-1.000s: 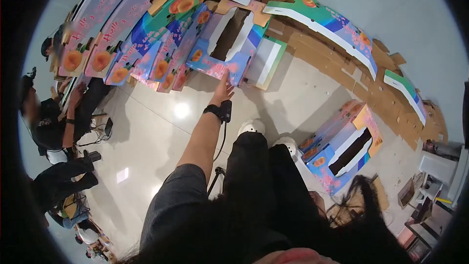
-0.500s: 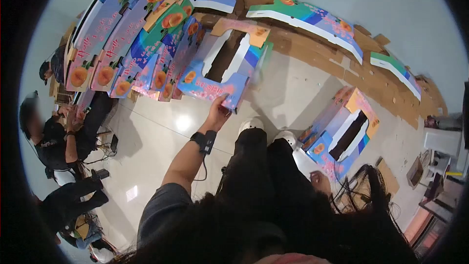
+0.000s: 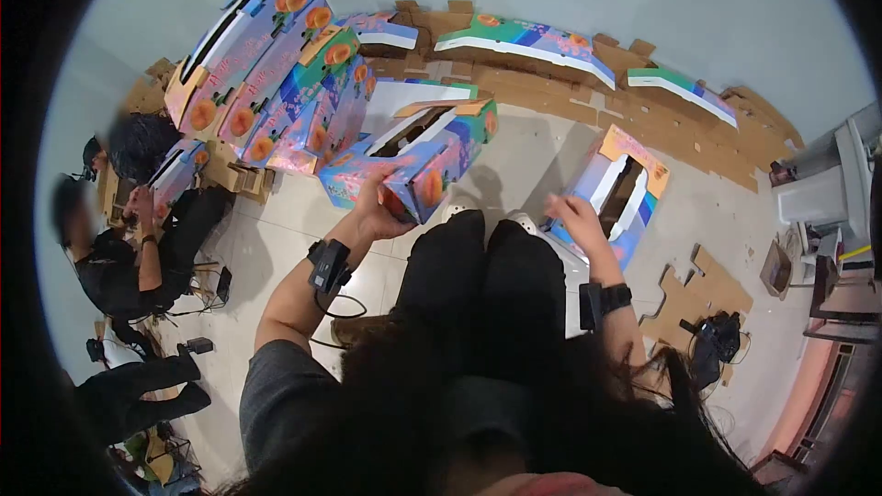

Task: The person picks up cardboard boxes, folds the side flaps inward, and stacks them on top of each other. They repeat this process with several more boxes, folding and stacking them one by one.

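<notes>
Fingers of the left hand [image 3: 372,211] clench the near lower edge of a printed carton [image 3: 432,152]. The carton now hangs off the floor [image 3: 276,220] just ahead of the knees, at about one o'clock from the hand, tilted with its cut-out window upward. Half a second ago it lay farther out against the pile, the hand only closing on its edge. Since then it has come clear of the pile and been drawn in toward the body, so this one hand alone carries it. The right hand [image 3: 574,213], earlier low beside the leg, has risen and is spread loose, holding nothing. It hovers at the near-left corner of a second carton [image 3: 625,186] standing on the floor at its two o'clock; whether it touches cannot be told. A dark wrist band [image 3: 328,262] with a cable sits on the left forearm. Farther out, at ten o'clock of the view, stacked cartons [image 3: 276,64] lean in a heap, and flat cardboard blanks [image 3: 551,83] line the wall from twelve to two o'clock. At nine o'clock other people [image 3: 110,248] sit with cartons.
</notes>
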Demonstrator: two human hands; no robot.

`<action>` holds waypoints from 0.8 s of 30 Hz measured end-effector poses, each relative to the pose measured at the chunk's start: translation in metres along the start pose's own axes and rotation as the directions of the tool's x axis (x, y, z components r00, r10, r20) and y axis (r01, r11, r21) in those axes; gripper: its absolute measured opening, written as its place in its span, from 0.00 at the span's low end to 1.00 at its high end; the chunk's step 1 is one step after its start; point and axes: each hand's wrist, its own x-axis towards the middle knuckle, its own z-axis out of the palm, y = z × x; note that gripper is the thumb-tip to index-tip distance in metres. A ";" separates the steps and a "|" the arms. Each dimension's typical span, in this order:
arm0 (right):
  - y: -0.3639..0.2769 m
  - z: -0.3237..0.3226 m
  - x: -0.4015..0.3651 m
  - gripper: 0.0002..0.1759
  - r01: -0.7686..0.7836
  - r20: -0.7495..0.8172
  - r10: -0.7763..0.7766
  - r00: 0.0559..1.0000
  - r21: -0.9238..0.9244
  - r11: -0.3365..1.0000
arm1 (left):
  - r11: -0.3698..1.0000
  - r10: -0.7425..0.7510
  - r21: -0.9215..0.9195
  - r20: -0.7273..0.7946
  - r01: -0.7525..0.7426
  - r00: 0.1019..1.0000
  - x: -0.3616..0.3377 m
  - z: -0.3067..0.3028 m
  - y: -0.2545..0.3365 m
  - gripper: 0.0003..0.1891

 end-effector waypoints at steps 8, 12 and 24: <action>-0.106 0.039 -0.021 0.53 -0.150 0.172 0.124 0.977 0.149 0.977 | 0.962 0.104 0.208 0.310 -0.174 0.945 -0.024 0.039 -0.044 0.28; -0.113 0.049 -0.014 0.51 -0.105 0.107 0.063 0.992 0.447 0.888 | 0.898 0.151 0.286 0.514 -0.335 0.844 -0.010 0.072 -0.070 0.22; -0.096 0.032 -0.008 0.29 0.050 -0.080 0.071 0.994 0.934 0.355 | 0.466 0.348 0.754 0.325 -0.463 0.879 0.011 0.107 -0.122 0.51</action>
